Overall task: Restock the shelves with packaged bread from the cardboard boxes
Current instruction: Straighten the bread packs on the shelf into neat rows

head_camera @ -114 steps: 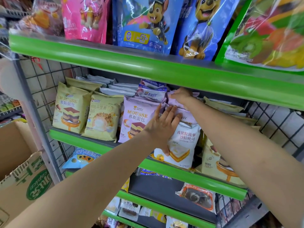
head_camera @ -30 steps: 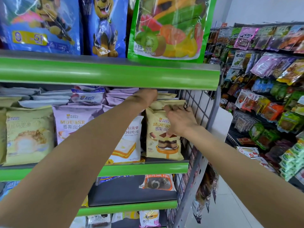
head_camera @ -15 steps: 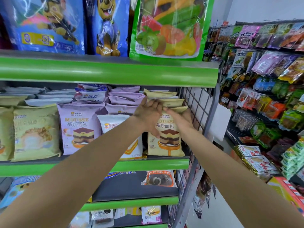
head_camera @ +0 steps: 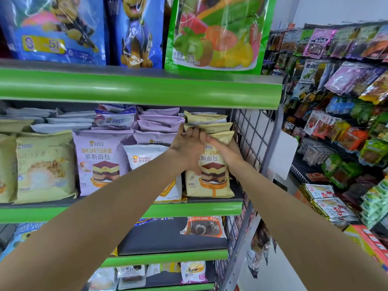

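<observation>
**Both hands now meet on the yellow mousse packs at the right end of the shelf**

Half a second ago our hands lay lower, on the face of the front yellow mousse bread pack (head_camera: 212,175). Now they have moved up to its top edge, where the stack of yellow packs (head_camera: 206,122) lies behind it. We judge that the column is being pressed straight and pushed back, so this part of the restocking is almost finished.

Our left hand (head_camera: 188,147) has its fingers bent over the top of the packs, and the fingertips seem to pinch the edge of a stacked one; how firmly, we cannot tell. Our right hand (head_camera: 225,149) lies with straight fingers along the top right corner of the front pack, pressing and not gripping.

The front pack stands upright on the middle shelf (head_camera: 199,207), just beside the wire side panel (head_camera: 252,131), and it is directly under both hands. No cardboard box is in view.
</observation>
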Available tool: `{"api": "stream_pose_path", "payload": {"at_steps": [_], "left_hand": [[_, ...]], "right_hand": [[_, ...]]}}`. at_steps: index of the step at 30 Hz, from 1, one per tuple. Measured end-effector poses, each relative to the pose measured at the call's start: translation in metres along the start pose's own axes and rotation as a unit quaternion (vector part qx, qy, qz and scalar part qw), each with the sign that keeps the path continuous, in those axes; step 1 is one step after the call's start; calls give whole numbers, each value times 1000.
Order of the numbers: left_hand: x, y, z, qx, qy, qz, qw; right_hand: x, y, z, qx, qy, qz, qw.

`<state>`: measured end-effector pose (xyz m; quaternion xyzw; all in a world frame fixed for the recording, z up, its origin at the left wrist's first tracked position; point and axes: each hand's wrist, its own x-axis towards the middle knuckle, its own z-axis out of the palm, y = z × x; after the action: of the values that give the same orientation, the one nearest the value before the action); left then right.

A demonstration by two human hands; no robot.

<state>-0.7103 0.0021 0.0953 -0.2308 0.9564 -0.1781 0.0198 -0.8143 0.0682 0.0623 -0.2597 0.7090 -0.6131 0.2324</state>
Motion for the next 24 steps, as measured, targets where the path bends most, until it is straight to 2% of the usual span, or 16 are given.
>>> {"api": "stream_pose_path", "payload": {"at_steps": [3, 6, 9, 11, 13, 15, 19, 24], "left_hand": [[-1, 3, 1, 19, -15, -3, 1000], [-1, 4, 1, 25, -18, -6, 1000], [-3, 5, 2, 25, -14, -13, 1000], [-4, 5, 3, 25, -8, -16, 1000], [-4, 3, 5, 19, 4, -17, 1000], [-2, 0, 5, 10, 13, -14, 1000], [1, -5, 6, -54, 18, -9, 998], [-2, -23, 1, -158, 101, -26, 982]], "right_hand": [[1, -13, -3, -175, 44, -77, 981], [-2, -31, -9, -405, 67, -149, 899], [2, -46, -10, -543, -17, -165, 823], [5, -59, -13, -595, -96, -130, 787], [7, -70, -16, -660, -169, -82, 728], [8, -72, -18, -707, -202, -59, 675], [7, -58, -15, -714, -160, -126, 670], [-7, -47, -12, -678, -149, -188, 695]]}}
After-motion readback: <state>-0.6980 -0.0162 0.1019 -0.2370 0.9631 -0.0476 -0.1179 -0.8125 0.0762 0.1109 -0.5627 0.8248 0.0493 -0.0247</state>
